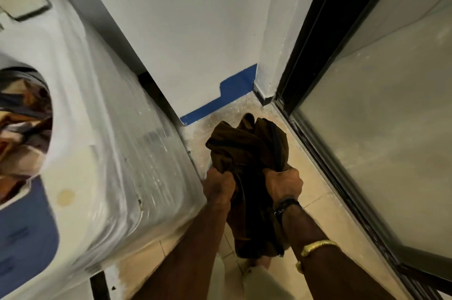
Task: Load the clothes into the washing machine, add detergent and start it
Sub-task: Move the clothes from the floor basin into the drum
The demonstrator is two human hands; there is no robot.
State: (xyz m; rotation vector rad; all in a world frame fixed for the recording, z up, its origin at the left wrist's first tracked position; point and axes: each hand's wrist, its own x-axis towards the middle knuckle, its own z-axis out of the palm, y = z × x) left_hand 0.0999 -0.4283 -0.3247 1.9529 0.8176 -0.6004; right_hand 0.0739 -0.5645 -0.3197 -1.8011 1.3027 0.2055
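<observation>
Here, a person is gripping a bunched brown garment point(247, 145) just to the right of the washing machine point(105, 177). The left hand point(219, 187) and the right hand point(283, 184) are each clenching a fold of the cloth, fists side by side, while its tail is hanging between the forearms above the tiled floor point(322, 211).

The garment is being held outside the machine, off its right flank and well apart from the drum opening point(36, 94) in its top. From here, the trailing end is likely risking a drag over the dusty floor beside the machine, or a snag on the machine's corner during the swing across. The plastic film point(137, 143) wrapping the cabinet could be catching it too.

Inside the drum opening, patterned clothes point(22, 113) in orange, white and dark blue are lying heaped, so the load is looking partly in. Behind the machine, a white wall point(183, 30) is rising, a blue strip point(230, 94) running along its foot.
</observation>
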